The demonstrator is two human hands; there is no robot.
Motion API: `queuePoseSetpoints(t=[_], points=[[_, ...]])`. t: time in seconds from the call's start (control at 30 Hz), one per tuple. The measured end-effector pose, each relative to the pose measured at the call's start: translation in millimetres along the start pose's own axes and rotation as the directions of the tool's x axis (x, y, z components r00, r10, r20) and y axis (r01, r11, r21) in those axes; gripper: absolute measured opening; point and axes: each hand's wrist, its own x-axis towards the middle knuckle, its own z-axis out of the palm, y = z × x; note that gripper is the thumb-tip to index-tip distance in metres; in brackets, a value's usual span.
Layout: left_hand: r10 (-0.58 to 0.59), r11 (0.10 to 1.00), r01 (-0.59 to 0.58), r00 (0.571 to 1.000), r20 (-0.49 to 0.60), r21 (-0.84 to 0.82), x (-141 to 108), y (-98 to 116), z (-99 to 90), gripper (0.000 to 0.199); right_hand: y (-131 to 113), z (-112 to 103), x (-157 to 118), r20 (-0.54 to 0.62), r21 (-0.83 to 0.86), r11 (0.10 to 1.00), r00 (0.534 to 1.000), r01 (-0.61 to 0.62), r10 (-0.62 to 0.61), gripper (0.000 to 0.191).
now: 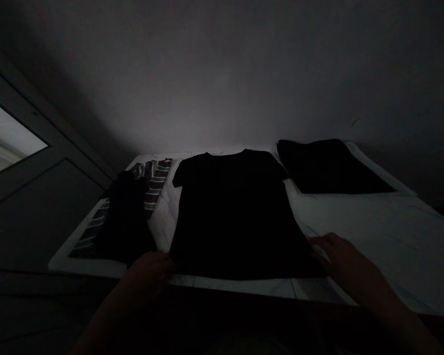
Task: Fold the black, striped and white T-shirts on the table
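A black T-shirt lies spread flat, its neck toward the wall and its hem toward me. My left hand is closed on the shirt's near left corner. At the near right corner, my right hand has its fingers closed on the shirt's side edge, just above the hem. Dim light hides the fingertips and the finer folds of the cloth.
The shirt rests on a white marble-patterned table. Left of it, a dark garment lies over a striped cloth. A folded black cloth lies at the back right. Behind the table rises a wall; a door stands at left.
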Motion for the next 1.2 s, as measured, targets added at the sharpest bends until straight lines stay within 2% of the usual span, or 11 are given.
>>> queuePoseSetpoints(t=[0.17,0.23,0.33,0.47,0.6,0.67,0.77,0.83,0.97,1.1,1.2], points=[[0.091,0.995,-0.082,0.980,-0.174,0.061,87,48,-19.7,0.036,-73,18,60,-0.022,0.067,0.972,0.975,0.224,-0.223,0.045],[0.137,0.989,-0.121,0.962,-0.235,0.081,115,60,-5.4,0.052,-89,34,70,0.001,0.081,0.953,0.956,0.293,-0.294,0.052],[0.227,0.972,-0.215,0.961,-0.157,0.092,123,56,25.2,0.067,-87,43,57,0.108,0.146,0.914,0.913,0.378,-0.394,0.059],[0.298,0.954,-0.298,0.954,-0.015,-0.015,84,29,36.5,0.070,-62,7,19,0.351,0.440,0.790,0.728,0.426,-0.589,0.053],[0.431,0.889,-0.388,0.889,0.156,-0.245,69,12,1.9,0.056,-47,-42,30,0.533,0.711,0.686,0.520,0.152,-0.668,0.037],[0.414,0.883,-0.351,0.895,0.168,-0.310,94,13,-16.2,0.039,-49,-44,69,0.530,0.749,0.661,0.563,0.041,-0.634,0.039],[0.188,0.955,-0.181,0.982,0.007,-0.236,166,22,-24.5,0.041,-64,-12,150,0.355,0.677,0.728,0.820,0.106,-0.449,0.047],[-0.010,0.991,-0.012,0.986,-0.167,-0.130,217,24,-16.2,0.048,-76,21,199,0.225,0.530,0.829,0.914,0.177,-0.339,0.047],[-0.215,0.975,0.223,0.925,-0.313,-0.008,269,-4,11.6,0.057,-69,78,243,0.188,0.191,0.945,0.935,0.267,-0.302,0.055],[-0.272,0.953,0.301,0.893,-0.358,0.026,247,-72,18.9,0.050,-20,102,244,0.228,0.053,0.955,0.928,0.291,-0.296,0.056],[-0.422,0.891,0.453,0.798,-0.431,-0.034,222,-113,6.5,0.045,-5,98,262,0.245,-0.011,0.968,0.940,0.249,-0.239,0.054]])
